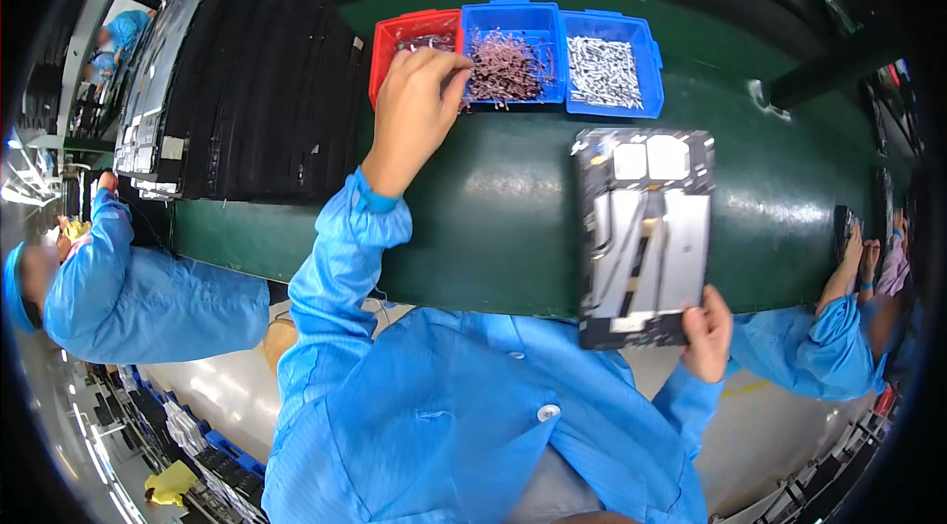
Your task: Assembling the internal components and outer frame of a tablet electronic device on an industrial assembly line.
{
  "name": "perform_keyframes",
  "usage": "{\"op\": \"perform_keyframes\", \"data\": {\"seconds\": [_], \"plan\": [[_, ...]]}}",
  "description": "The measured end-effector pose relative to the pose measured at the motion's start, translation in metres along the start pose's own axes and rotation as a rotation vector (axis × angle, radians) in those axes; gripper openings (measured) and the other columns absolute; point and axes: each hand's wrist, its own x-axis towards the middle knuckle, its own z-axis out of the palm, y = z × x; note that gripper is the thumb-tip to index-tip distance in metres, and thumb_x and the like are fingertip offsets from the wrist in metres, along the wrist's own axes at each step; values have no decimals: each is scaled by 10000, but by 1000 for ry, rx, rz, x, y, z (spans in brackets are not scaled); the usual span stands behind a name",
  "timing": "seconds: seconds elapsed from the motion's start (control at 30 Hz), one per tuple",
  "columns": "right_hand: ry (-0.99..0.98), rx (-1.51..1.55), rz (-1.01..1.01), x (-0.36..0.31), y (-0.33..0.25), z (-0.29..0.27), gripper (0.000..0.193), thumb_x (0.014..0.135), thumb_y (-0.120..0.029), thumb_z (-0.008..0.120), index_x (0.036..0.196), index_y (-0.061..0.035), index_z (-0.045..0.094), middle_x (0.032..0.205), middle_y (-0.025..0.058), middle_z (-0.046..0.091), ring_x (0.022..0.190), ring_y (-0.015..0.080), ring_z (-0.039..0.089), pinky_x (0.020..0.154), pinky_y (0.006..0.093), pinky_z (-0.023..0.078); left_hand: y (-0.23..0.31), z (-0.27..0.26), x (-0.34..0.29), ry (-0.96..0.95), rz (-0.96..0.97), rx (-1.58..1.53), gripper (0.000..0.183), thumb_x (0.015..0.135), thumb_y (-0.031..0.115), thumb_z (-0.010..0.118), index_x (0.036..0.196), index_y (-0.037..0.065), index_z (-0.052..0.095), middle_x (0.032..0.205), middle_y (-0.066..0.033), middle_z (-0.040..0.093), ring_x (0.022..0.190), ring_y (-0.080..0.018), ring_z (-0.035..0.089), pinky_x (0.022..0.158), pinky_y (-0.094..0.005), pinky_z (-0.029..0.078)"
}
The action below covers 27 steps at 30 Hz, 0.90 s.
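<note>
My right hand [708,332] grips the lower right corner of an opened tablet [646,238], its silver inside, dark cables and two white patches facing up. It is held over the front edge of the green bench. My left hand [419,105] is over the red bin [385,36], at its border with the middle blue bin [508,16]. Its thumb and forefinger are pinched close together; whatever is between them is too small to make out. Thin pinkish-brown wired parts [505,70] fill the middle bin. Small white and silver pieces [604,70] lie in the right blue bin [641,45].
Dark tablet-like panels [266,80] are stacked high on the left of the green bench [473,218]. A dark post [829,70] rises at the right. Co-workers in blue sit on my left [148,297] and right [809,351].
</note>
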Motion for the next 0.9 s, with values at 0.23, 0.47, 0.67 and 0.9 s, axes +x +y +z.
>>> {"op": "perform_keyframes", "data": {"seconds": [0.23,0.47,0.67,0.9], "plan": [[-175,82,191,-29,1,73,467,1018,-194,668,1391,28,495,1128,109,694,594,65,537,484,206,379,60,-33,12,213,119,-133,103,834,74,750,908,18,706,855,-147,666,809,-335,624,760,-417,510],[-418,-412,218,2,-34,65,610,976,-289,720,1417,20,434,1156,290,696,1011,372,719,882,363,565,134,-219,-16,485,98,-200,481,883,43,685,1327,-89,556,1197,-171,645,1065,-228,649,927,-357,543],[-536,-750,-68,38,-50,71,606,898,-406,786,1186,66,537,733,207,703,614,304,702,573,423,540,15,-318,76,546,-153,146,763,941,298,773,1515,-55,415,1455,-234,541,1357,-298,531,1104,-397,450],[-580,-696,-101,61,-37,66,650,852,-397,838,1201,69,551,691,172,701,560,282,685,534,415,523,-191,-432,165,733,-582,598,981,972,538,631,1471,-220,260,1415,-444,454,1356,-519,473,1120,-487,419]]}}
